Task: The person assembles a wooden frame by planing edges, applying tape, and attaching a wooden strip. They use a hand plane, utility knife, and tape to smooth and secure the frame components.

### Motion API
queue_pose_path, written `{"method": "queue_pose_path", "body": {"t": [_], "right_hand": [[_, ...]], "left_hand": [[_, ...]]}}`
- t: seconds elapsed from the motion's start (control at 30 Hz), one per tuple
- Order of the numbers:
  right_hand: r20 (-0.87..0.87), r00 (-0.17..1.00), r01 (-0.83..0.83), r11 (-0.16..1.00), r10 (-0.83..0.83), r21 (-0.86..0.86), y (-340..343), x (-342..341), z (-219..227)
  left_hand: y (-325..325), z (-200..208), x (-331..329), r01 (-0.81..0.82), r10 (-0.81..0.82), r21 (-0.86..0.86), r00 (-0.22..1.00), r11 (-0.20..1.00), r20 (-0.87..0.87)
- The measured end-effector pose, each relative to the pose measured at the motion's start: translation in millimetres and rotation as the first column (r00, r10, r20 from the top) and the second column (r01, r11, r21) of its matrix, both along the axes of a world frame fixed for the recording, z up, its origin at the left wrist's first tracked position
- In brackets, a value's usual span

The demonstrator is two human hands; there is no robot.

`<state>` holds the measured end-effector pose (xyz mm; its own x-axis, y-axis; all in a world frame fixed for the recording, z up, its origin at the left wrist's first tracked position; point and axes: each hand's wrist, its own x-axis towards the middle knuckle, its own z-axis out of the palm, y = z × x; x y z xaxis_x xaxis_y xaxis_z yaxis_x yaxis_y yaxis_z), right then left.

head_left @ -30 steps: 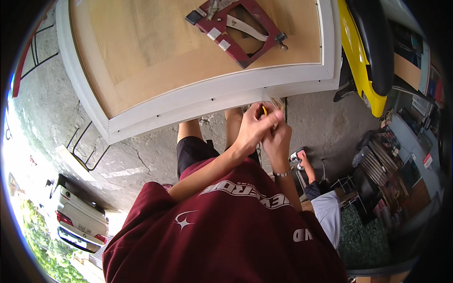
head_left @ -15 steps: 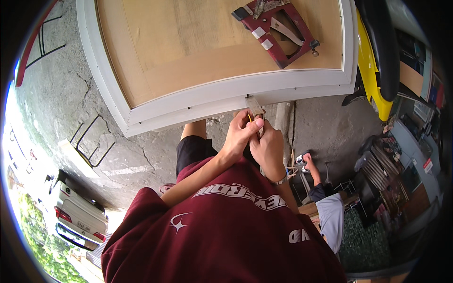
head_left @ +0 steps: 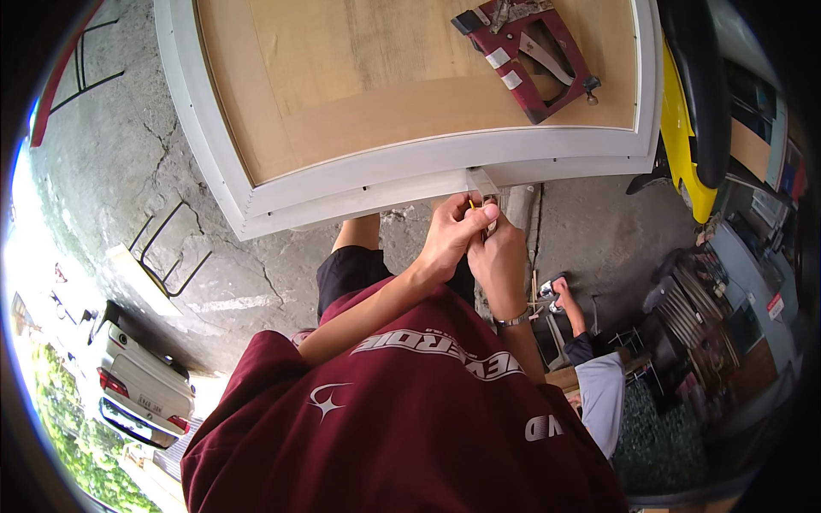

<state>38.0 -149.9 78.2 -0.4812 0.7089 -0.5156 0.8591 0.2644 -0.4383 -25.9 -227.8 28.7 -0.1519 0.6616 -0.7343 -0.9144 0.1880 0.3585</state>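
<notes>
A: Head view, and here you are: your left hand [head_left: 449, 235] has thumb and fingers pinched on a thin yellow piece [head_left: 471, 204], your right hand [head_left: 499, 256] is curled round a pale strip [head_left: 484, 181] — both right by the near edge of the white-framed board [head_left: 342, 85].

B: Why so close together?

A: Probably so each hand steadies the other, right where you look down.

B: And that red staple gun [head_left: 544, 56]?

A: Lying on the board, over to the right — parked there, I'd judge, to free both your hands yet stay within reach.

B: What can't we make out?

A: Your fingers cover much of both pieces; whether those touch, I can't tell. The strip overlaps the board's edge, contact unclear. The board's far end is cut off.
</notes>
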Motion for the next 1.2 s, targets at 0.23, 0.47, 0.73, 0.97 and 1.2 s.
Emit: {"method": "queue_pose_path", "body": {"t": [0.23, 0.47, 0.73, 0.97, 1.2], "right_hand": [[-0.158, 0.979, 0.127, 0.991, -0.133, -0.047, -10, 7, -14], [-0.269, 0.958, 0.031, 0.971, -0.096, -0.235, -50, 12, 16], [-0.266, 0.962, -0.014, 0.969, -0.053, -0.245, -98, -45, 24], [-0.076, 0.997, -0.05, 0.968, 0.032, -0.247, -78, -24, 83], [-0.417, 0.859, 0.418, 0.876, -0.296, 0.239, -165, -4, 105]], "left_hand": [[-2, -1, -1, 0.018, -0.018, -0.002, 0.999, 1.0, -0.047], [-53, 28, -22, 0.149, -0.149, -0.015, 0.965, 0.989, -0.214], [-112, 28, -67, 0.081, -0.076, 0.02, 0.979, 0.996, -0.19], [-119, 79, -110, 0.525, -0.524, -0.113, 0.758, 0.843, -0.389], [-115, 143, -110, 0.241, -0.227, 0.026, 0.941, 0.97, -0.252]]}}
